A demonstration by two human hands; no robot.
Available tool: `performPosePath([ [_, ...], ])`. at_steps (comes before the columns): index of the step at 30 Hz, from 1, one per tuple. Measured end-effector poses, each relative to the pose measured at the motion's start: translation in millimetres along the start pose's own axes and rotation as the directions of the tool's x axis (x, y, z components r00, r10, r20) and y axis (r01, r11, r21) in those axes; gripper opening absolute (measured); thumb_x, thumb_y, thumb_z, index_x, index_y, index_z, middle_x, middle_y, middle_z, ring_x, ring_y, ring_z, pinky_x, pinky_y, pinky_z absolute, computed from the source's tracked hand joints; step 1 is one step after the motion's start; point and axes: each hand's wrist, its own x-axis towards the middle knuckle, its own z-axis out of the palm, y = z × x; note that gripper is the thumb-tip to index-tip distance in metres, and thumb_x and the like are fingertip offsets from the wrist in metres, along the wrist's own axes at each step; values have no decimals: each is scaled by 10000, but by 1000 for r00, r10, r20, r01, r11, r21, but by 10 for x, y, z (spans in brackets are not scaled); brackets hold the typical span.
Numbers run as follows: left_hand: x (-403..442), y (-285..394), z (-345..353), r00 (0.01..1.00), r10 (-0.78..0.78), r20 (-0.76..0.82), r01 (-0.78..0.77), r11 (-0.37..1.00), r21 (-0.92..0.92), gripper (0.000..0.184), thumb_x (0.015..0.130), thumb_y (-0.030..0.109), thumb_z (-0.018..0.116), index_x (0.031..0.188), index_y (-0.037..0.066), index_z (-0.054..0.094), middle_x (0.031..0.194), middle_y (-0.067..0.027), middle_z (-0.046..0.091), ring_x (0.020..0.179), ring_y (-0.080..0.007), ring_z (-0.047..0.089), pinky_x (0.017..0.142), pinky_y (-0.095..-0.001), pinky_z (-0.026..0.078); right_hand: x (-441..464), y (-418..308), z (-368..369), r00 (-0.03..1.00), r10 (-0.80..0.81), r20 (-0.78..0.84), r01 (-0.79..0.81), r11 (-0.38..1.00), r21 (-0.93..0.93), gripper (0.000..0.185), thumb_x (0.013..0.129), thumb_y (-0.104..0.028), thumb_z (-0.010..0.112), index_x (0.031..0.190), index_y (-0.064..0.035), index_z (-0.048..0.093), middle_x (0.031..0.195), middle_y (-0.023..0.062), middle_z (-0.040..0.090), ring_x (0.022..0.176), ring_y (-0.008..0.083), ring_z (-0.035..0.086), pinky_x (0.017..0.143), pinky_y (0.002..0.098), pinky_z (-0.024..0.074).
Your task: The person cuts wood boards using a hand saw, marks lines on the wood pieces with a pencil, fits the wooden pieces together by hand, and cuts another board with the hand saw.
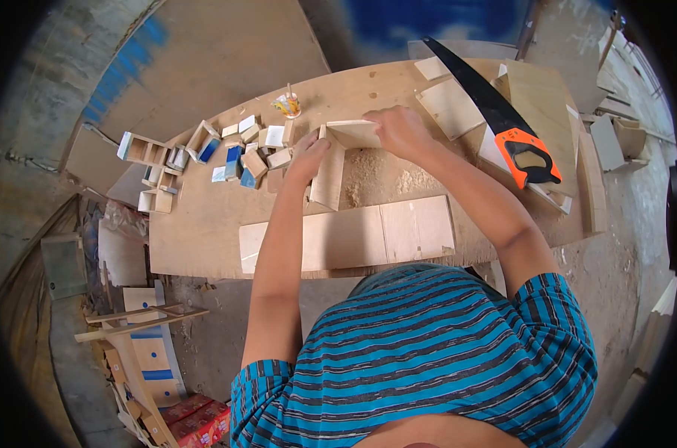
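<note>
Two thin wooden boards meet at a corner near the middle of the workbench. My left hand (309, 155) is closed on the board (328, 177) that runs toward me, close to the corner. My right hand (402, 133) grips the far end of the other board (353, 134), which stands on edge across the back. Wood shavings (364, 172) lie inside the angle between them. Nearer my body, a long flat wooden panel (346, 237) rests along the front of the bench. Both sets of fingertips are partly hidden behind the boards.
A handsaw (495, 112) with an orange and black handle lies on boards at right. Small wood blocks (256, 149), some painted blue, cluster at left beside small wooden boxes (152, 153). A small cup (287, 104) with a stick stands behind. The workbench (197, 239) has a curved back edge.
</note>
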Motion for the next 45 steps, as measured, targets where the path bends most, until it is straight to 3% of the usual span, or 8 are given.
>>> performPosePath([
  [1, 22, -34, -13, 1000, 9, 17, -9, 1000, 1, 167, 762, 201, 554, 752, 36, 528, 644, 34, 425, 589, -74, 369, 499, -271, 294, 1, -8, -2, 1000, 12, -1, -12, 1000, 4, 298, 768, -56, 587, 1048, -90, 683, 836, 201, 661, 803, 348, 646, 737, 444, 490],
  [5, 85, -122, -81, 989, -136, 63, 126, 981, 147, 509, 759, 266, 589, 1173, -28, 556, 997, -82, 584, 974, -170, 500, 869, -272, 386, 5, 9, 28, 999, 36, -15, -36, 999, 22, 305, 767, -66, 594, 1057, -100, 682, 853, 198, 661, 814, 350, 641, 751, 440, 491],
  [7, 154, -119, -122, 972, -170, 162, 137, 970, 199, 542, 757, 258, 588, 1217, -23, 533, 1023, -83, 585, 967, -170, 507, 878, -266, 387, 13, 8, 23, 998, 60, 0, -60, 998, 27, 306, 769, -84, 600, 1063, -109, 680, 887, 194, 661, 833, 358, 631, 772, 439, 488],
  [10, -11, -11, 6, 999, 52, -9, -52, 998, 45, 267, 768, 188, 525, 950, 3, 590, 756, -28, 531, 698, -123, 459, 607, -284, 388, 44, 53, 36, 999, 22, 25, -22, 999, 28, 307, 764, -87, 604, 1059, -125, 683, 899, 180, 664, 843, 353, 630, 773, 430, 492],
  [19, 31, 24, -30, 989, 71, 128, -86, 989, 119, 420, 791, 181, 474, 1163, 5, 556, 1031, -77, 597, 954, -172, 500, 883, -281, 387, 96, 114, 68, 999, -19, 43, 16, 997, 80, 324, 751, -69, 596, 1062, -110, 676, 906, 175, 664, 848, 352, 628, 765, 419, 497],
  [31, 103, 86, -43, 973, 157, 169, -208, 915, 347, 453, 775, 186, 449, 1169, -22, 531, 1133, -224, 587, 1096, -368, 508, 953, -394, 368, 188, 170, 27, 984, -33, 178, 4, 987, 158, 451, 684, -14, 485, 1100, -75, 647, 982, 204, 647, 919, 370, 605, 817, 429, 477],
  [40, 132, 101, -34, 971, 164, 172, -223, 878, 423, 471, 779, 206, 454, 1186, -21, 522, 1168, -248, 570, 1133, -386, 495, 971, -403, 362, 142, 131, -67, 965, -26, 259, 1, 995, 97, 505, 685, -5, 471, 1163, -84, 616, 1051, 191, 643, 935, 344, 610, 828, 414, 480],
  [45, 115, 128, -27, 975, 142, 168, -203, 876, 438, 559, 788, 237, 460, 1257, -64, 474, 1260, -259, 519, 1208, -376, 456, 1030, -379, 329, -68, 144, -161, 985, 115, 126, -143, 959, 246, 533, 691, -28, 537, 1218, -102, 576, 1062, 168, 647, 970, 320, 611, 822, 387, 485],
])
